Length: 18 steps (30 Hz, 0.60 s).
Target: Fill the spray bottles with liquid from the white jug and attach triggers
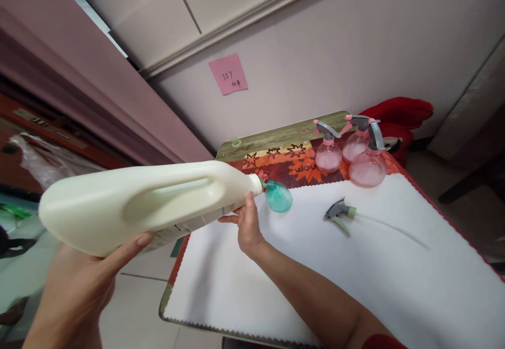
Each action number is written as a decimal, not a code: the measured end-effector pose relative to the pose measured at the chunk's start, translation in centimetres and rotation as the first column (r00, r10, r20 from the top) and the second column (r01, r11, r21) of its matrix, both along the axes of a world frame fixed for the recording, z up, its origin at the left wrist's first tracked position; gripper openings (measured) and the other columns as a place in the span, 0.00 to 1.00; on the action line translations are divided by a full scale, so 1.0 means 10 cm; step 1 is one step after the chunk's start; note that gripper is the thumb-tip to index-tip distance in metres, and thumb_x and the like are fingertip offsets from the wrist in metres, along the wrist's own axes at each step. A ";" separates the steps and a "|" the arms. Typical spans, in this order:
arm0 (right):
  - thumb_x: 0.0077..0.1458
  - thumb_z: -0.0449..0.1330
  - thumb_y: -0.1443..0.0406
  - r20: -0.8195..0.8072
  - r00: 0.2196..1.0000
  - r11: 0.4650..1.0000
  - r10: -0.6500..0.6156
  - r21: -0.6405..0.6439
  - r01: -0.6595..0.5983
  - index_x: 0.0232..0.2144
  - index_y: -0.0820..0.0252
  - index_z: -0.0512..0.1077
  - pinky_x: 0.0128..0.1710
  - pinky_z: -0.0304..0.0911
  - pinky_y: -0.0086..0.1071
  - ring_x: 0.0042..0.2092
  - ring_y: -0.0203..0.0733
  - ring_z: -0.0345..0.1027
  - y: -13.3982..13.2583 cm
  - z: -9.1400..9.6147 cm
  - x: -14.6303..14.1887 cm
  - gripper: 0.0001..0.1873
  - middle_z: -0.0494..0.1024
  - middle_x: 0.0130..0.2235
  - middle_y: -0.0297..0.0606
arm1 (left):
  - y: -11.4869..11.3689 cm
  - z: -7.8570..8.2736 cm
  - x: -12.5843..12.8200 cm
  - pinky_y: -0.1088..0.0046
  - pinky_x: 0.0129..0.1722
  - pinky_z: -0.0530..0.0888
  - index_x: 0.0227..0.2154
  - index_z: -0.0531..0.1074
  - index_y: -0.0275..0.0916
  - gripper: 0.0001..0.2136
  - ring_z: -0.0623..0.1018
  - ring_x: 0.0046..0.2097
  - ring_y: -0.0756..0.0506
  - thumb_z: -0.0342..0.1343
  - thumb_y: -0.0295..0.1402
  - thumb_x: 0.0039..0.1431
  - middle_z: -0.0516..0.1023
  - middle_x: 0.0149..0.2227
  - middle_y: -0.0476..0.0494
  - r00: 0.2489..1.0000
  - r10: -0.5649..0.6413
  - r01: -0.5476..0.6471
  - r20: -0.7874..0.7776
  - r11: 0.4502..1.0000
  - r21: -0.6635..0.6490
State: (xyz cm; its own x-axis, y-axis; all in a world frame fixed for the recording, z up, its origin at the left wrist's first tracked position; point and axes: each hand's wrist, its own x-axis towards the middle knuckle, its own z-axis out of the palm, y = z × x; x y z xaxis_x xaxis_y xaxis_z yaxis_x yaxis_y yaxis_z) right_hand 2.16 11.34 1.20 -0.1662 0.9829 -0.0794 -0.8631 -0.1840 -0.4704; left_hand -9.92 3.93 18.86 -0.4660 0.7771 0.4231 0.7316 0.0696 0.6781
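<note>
My left hand [84, 280] cradles the base of a large white jug [145, 202], which lies tipped sideways with its spout toward the right. My right hand [248, 223] grips the jug near its neck from below. The spout meets the mouth of a small teal round bottle [278, 196] standing on the white cloth [355, 275]. A grey and green trigger sprayer head [339, 215] with a long clear tube lies loose on the cloth to the right.
Three pink spray bottles [355, 154] stand at the table's far edge on a patterned cover. A small green cap [236, 142] rests at the far left corner. A red object [398, 115] sits behind them. A pink sticky note [228, 73] hangs on the wall.
</note>
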 end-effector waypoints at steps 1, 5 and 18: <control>0.58 0.50 0.37 0.001 1.000 1.000 -0.001 0.000 0.001 0.59 0.57 0.68 0.34 0.79 0.38 0.46 0.47 0.76 0.00 0.00 0.00 0.39 0.77 0.55 0.45 | 0.00 0.00 0.00 0.55 0.49 0.79 0.38 0.81 0.37 0.30 0.80 0.47 0.33 0.73 0.47 0.27 0.83 0.38 0.40 1.000 -0.010 0.010 -0.003 1.000 -0.004; 0.58 0.51 0.37 -0.006 1.000 1.000 -0.001 -0.002 0.001 0.58 0.57 0.68 0.33 0.78 0.37 0.46 0.47 0.76 0.00 0.00 0.01 0.40 0.78 0.55 0.45 | 0.00 0.02 0.02 0.54 0.49 0.79 0.40 0.81 0.36 0.31 0.80 0.47 0.33 0.73 0.46 0.28 0.83 0.39 0.40 1.000 -0.029 0.029 0.008 0.999 -0.022; 0.61 0.48 0.39 -0.012 1.000 1.000 -0.019 -0.003 0.019 0.61 0.58 0.65 0.33 0.78 0.35 0.47 0.46 0.76 0.01 0.04 0.04 0.39 0.77 0.56 0.45 | 0.03 0.07 0.07 0.52 0.49 0.80 0.28 0.77 0.44 0.20 0.81 0.47 0.32 0.73 0.45 0.29 0.81 0.33 0.45 1.000 -0.024 0.023 -0.003 0.998 -0.065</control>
State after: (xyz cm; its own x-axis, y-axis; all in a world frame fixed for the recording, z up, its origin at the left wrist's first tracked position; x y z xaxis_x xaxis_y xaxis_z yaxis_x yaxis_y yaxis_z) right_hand 2.60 11.40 1.62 -0.1483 0.9857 -0.0802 -0.8721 -0.1686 -0.4594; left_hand -9.24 4.22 19.60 -0.4459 0.8136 0.3732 0.7361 0.0961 0.6700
